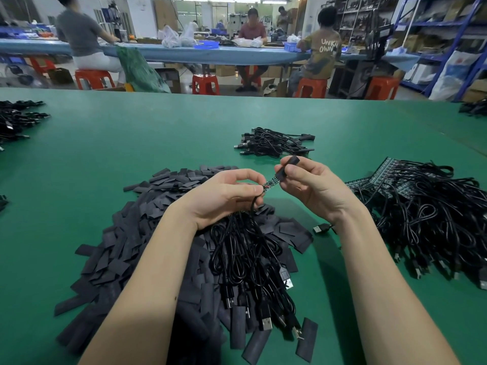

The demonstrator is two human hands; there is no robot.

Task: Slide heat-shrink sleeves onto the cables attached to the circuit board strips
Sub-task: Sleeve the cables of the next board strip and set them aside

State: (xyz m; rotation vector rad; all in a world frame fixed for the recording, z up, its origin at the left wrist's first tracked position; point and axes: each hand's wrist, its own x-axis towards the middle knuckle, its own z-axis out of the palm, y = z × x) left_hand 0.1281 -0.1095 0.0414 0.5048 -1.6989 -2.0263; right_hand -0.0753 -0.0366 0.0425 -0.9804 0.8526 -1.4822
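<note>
Green table [105, 143] fills lower view. Nearest: sleeve pile [126, 259] with cables [250, 259] on top, USB plugs toward viewer. Above pile, left hand [224, 196] pinches board strip [270, 183] at cable end; right hand [311, 185] pinches sleeve [290, 165] over strip's far tip. Right: heap of strips with cables [421, 206], cut off at edge. Beyond hands: cable bundle [274, 143]. Far: blue bench [210, 55], red stools [205, 84], seated workers, shelving [434, 35]. Strip detail blurred.
</note>
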